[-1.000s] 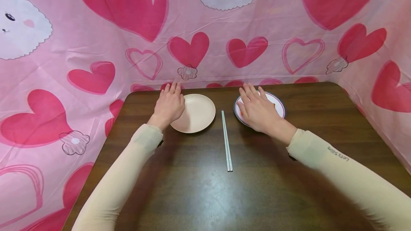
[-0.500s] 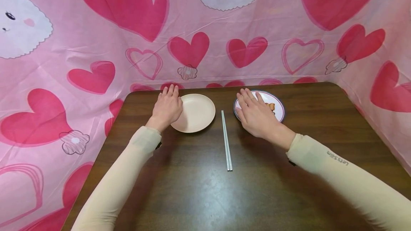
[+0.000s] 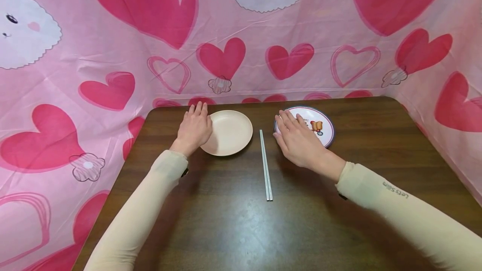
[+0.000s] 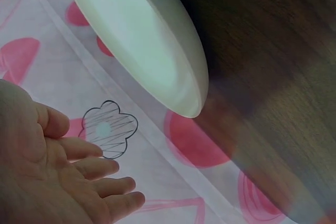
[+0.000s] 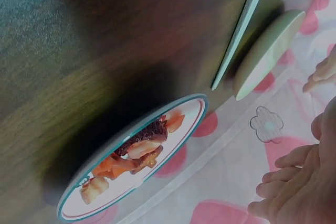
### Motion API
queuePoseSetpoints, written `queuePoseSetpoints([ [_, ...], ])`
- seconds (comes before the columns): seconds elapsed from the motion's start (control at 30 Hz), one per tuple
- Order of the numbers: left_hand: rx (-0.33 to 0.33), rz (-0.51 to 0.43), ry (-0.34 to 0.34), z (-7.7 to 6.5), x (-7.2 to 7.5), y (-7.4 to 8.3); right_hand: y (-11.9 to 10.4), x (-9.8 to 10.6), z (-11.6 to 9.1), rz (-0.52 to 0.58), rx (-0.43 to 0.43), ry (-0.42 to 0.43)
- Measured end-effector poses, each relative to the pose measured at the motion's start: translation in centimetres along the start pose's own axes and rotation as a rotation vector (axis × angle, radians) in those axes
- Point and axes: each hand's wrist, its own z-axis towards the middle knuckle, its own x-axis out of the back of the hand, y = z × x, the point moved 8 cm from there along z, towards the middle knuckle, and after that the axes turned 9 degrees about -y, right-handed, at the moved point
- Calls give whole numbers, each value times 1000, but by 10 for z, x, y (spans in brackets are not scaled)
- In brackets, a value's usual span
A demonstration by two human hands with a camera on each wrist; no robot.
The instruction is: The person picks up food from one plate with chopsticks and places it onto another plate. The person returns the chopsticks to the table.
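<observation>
- The fingers of the left hand [image 3: 193, 128] are extended and slightly parted, holding nothing; in the head view they overlap the left side of a cream plate, yet the left wrist view shows a gap between them and its rim.
- The fingers of the right hand [image 3: 299, 141] lie side by side, thumb standing away, likewise holding nothing; from the head they cover the left part of a rimmed plate, while the right wrist view shows hand and plate apart.
- Pink cloth [image 3: 282, 28] with red hearts, outlined flowers and white fluffy faces hangs behind the table and along both sides.
- The table [image 3: 226, 237] is dark brown wood grain with rounded far corners, a patch of light shining on its near part.
- Cream sleeves cover both arms, the left sleeve [image 3: 143, 212] plain, the right sleeve [image 3: 395, 204] bearing small dark lettering.
- The rimmed plate [image 3: 327, 129], white with a blue edge and a thin red ring, sits near the far edge, to the right of the chopsticks.
- The cream plate [image 3: 231, 133], plain, sits to their left, also near the far edge.
- The pale chopsticks [image 3: 263, 149] lie close together between the plates, one end towards the person, touched by neither hand.
- Small brown and red shapes [image 3: 317, 126] show on the rimmed plate beyond the right fingers; whether printed or lying there, I cannot tell.
</observation>
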Motion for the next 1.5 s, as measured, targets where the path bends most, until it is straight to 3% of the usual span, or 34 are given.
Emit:
queuePoseSetpoints([
  [0.47, 23, -17, 24, -3, -5, -14, -6, -14, -4, -3, 21, -45],
  [0.87, 64, -59, 14, -3, -12, -36, -22, -22, -10, -44, 124, 8],
  [1.5, 124, -129, -127, -4, -23, -53, -45, -29, -14, -17, 246, 27],
])
